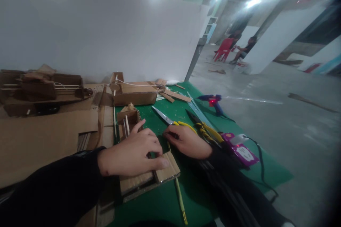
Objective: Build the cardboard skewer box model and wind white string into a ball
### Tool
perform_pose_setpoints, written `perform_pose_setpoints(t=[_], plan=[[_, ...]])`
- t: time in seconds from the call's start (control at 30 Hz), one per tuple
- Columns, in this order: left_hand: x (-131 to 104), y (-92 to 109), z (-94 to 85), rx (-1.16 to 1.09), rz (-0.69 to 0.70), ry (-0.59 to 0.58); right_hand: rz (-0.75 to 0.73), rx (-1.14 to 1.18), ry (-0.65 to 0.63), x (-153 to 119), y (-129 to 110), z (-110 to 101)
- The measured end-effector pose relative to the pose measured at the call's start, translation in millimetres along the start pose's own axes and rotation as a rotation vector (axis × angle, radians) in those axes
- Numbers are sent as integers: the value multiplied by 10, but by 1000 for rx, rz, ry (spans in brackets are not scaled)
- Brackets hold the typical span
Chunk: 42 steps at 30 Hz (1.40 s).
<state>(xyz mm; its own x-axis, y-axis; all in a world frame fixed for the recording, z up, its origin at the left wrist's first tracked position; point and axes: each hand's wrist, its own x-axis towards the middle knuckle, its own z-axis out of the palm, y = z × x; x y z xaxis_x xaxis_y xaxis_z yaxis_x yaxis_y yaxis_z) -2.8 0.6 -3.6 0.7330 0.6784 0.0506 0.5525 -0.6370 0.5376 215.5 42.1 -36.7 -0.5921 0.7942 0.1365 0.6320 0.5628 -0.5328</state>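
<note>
Clock directions are as the wearer sees them, 12 pointing straight away. The box (136,181) sits on the green table (149,211) directly under the left hand (126,156) and at about 8 o'clock from the right hand (190,143), so the left is the nearer. Its long axis runs roughly from 12 to 6, leaning a little toward 11 and 5, while the left forearm crosses it from about 8.

The left hand is half open, palm down, its fingers spread and loosely bent and its thumb laid on the card flap (172,170) at the box's near right side. The right hand is nearly closed, thumb and fingers drawn together just past the flap, at about 1 from it. The yellow strip (180,198) shows on both sides of the flap, its upper end reaching those fingertips; whether they grip it, I cannot tell.

The scissors (163,116) point to about 10, beside the right hand, with the pliers (200,125) at 1 from it and the glue gun (217,104) farther off, also toward 1
</note>
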Motion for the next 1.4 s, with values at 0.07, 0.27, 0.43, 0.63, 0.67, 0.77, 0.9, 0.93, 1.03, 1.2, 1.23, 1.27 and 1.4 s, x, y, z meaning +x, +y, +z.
perform_pose_setpoints(t=[0.07,0.27,0.43,0.63,0.67,0.77,0.9,0.93,1.03,1.2,1.23,1.27,1.4], plan=[[2,6,-5,16,-3,-12,0,-4,2,0,5,1],[-6,42,-29,35,-27,-31,-8,-7,6,0,26,8],[-12,52,-32,39,-27,-33,-10,-3,8,0,29,11],[-7,37,-24,39,-17,-20,-12,-11,8,1,30,11],[-10,36,-23,40,-17,-19,-11,-10,7,0,31,10],[-21,40,-25,35,-22,-22,-6,-7,3,-3,30,6],[-19,41,-39,-32,-35,-5,3,-1,-5,-6,21,-6],[-18,36,-48,-50,-36,3,4,0,-7,-6,19,-11],[-28,22,-96,-72,-43,23,4,0,-21,-5,11,-28],[-89,66,-276,-39,-94,135,-5,-3,-32,-5,-3,-48],[-104,81,-330,-24,-100,161,-5,-4,-33,-5,-4,-49],[-122,89,-391,-6,-102,182,-3,-5,-33,-5,-6,-50],[-286,-28,-701,86,-143,216,2,-14,-36,-7,-15,-55]])
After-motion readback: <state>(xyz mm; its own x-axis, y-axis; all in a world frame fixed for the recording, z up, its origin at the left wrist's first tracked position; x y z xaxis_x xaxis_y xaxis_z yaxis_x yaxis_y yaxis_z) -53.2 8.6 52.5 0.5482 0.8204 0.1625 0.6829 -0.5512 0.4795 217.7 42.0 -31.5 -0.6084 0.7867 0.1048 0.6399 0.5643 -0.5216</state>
